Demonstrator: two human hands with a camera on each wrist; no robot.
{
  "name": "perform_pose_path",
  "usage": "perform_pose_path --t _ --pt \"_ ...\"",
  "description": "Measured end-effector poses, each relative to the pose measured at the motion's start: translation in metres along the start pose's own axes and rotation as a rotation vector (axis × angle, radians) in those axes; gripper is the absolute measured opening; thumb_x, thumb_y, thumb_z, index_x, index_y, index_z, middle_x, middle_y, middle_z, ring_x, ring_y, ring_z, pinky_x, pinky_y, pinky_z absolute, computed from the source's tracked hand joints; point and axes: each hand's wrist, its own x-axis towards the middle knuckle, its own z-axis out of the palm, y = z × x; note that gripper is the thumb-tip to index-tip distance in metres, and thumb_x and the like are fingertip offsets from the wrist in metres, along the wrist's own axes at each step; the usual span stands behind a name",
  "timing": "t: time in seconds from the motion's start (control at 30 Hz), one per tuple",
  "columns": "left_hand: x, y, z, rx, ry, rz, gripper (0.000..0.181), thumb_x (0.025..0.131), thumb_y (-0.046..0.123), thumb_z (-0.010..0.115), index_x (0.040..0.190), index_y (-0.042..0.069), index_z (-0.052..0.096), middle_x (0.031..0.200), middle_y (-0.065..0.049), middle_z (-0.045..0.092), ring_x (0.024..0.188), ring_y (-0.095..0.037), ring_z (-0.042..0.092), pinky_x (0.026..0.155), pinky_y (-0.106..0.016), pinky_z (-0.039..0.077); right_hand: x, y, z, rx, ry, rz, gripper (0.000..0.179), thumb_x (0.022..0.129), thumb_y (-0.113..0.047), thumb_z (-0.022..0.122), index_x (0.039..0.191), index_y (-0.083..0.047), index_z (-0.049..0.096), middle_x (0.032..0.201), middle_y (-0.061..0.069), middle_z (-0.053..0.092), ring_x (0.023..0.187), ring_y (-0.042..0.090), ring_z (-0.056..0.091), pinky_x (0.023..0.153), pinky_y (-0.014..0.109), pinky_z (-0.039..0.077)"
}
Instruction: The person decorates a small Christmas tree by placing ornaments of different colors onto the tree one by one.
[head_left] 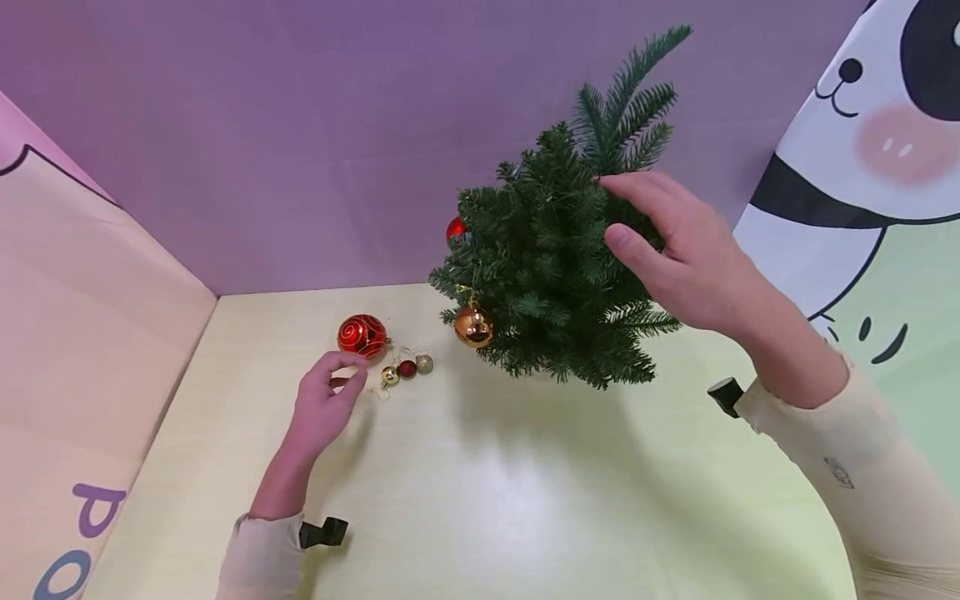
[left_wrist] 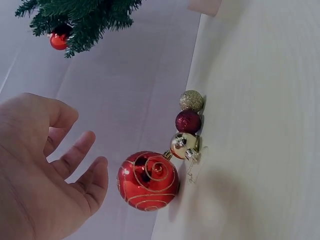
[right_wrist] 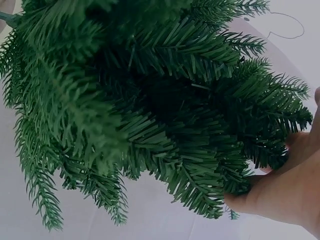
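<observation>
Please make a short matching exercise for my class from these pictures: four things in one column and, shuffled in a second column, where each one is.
Column 1
1. Large swirled red ball
2. Copper-coloured ball
3. Small dark red ball
4. Right hand

Column 2
A. Between a shiny gold ball and a glittery ball
B. At the right side of the tree, in the head view
C. On the table, close to the left hand, with no other ball on both sides of it
D. Hanging from a branch

Right pairs: 1-C, 2-D, 3-A, 4-B
</observation>
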Motion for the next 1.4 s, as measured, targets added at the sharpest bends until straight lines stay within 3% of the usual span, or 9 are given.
perform_pose_path --t 0.07,0.27,0.5,0.77,0.9,1.0,1.17,1.4 --pt "-0.002 0.001 -0.001 0.003 -0.006 -0.001 0.013 0.092 -0.008 0.054 0.103 -0.008 0.062 0.109 -0.021 0.060 0.099 -0.019 0.055 0.079 -0.019 0.047 -0.002 -0.002 0.000 -0.025 -0.006 -0.005 0.051 0.101 -0.034 0.048 0.148 -0.014 0.042 0.146 0.004 0.041 0.136 0.024 0.035 0.108 0.051 0.027" --pt "-0.001 -0.026 0.000 -0.002 -0.031 -0.041 0.013 0.095 -0.002 0.056 0.107 -0.004 0.063 0.114 -0.014 0.060 0.105 -0.017 0.053 0.083 -0.023 0.047 -0.004 -0.006 0.001 -0.080 -0.001 0.007 0.056 0.099 -0.037 0.054 0.148 -0.014 0.041 0.146 0.005 0.043 0.135 0.026 0.037 0.107 0.051 0.030" --pt "-0.004 -0.038 0.000 0.033 -0.043 -0.085 0.014 0.095 0.000 0.057 0.107 -0.002 0.063 0.115 -0.012 0.060 0.109 -0.020 0.053 0.084 -0.028 0.046 -0.007 -0.011 0.002 -0.113 -0.008 0.049 0.061 0.096 -0.035 0.061 0.148 -0.014 0.040 0.143 0.006 0.045 0.134 0.027 0.038 0.105 0.051 0.032" --pt "0.000 -0.039 0.000 0.028 -0.050 -0.124 0.017 0.096 0.003 0.057 0.110 -0.004 0.062 0.118 -0.016 0.059 0.114 -0.030 0.053 0.081 -0.022 0.046 -0.010 -0.014 -0.001 -0.194 -0.038 0.070 0.066 0.094 -0.038 0.062 0.149 -0.012 0.038 0.143 0.011 0.045 0.131 0.032 0.040 0.103 0.054 0.032" --pt "-0.001 -0.013 -0.005 0.038 -0.081 -0.148 0.018 0.096 0.001 0.055 0.111 -0.008 0.060 0.121 -0.023 0.057 0.116 -0.037 0.051 0.080 -0.018 0.044 -0.011 -0.015 0.001 -0.194 -0.033 0.060 0.067 0.093 -0.036 0.064 0.149 -0.011 0.038 0.141 0.011 0.046 0.130 0.032 0.041 0.103 0.053 0.034" --pt "0.000 -0.008 -0.004 0.033 -0.122 -0.181 0.020 0.096 0.001 0.055 0.114 -0.008 0.059 0.124 -0.024 0.055 0.118 -0.039 0.048 0.082 -0.020 0.043 -0.012 -0.014 0.001 -0.192 -0.024 0.050 0.068 0.092 -0.035 0.067 0.149 -0.012 0.038 0.142 0.011 0.045 0.130 0.032 0.041 0.103 0.052 0.034" --pt "0.004 -0.037 0.002 0.040 -0.149 -0.178 0.022 0.097 0.007 0.057 0.116 -0.002 0.061 0.127 -0.017 0.055 0.119 -0.032 0.049 0.085 -0.024 0.044 -0.013 -0.012 0.001 -0.186 -0.019 0.035 0.069 0.090 -0.032 0.069 0.149 -0.014 0.038 0.139 0.009 0.047 0.123 0.032 0.048 0.099 0.051 0.038" --pt "0.008 -0.037 0.006 0.051 -0.172 -0.175 0.022 0.097 0.009 0.057 0.116 -0.002 0.060 0.124 -0.018 0.056 0.119 -0.033 0.049 0.089 -0.040 0.045 -0.015 -0.012 0.001 -0.176 -0.035 0.050 0.071 0.090 -0.032 0.069 0.151 -0.016 0.035 0.138 0.008 0.045 0.117 0.030 0.051 0.097 0.050 0.040"
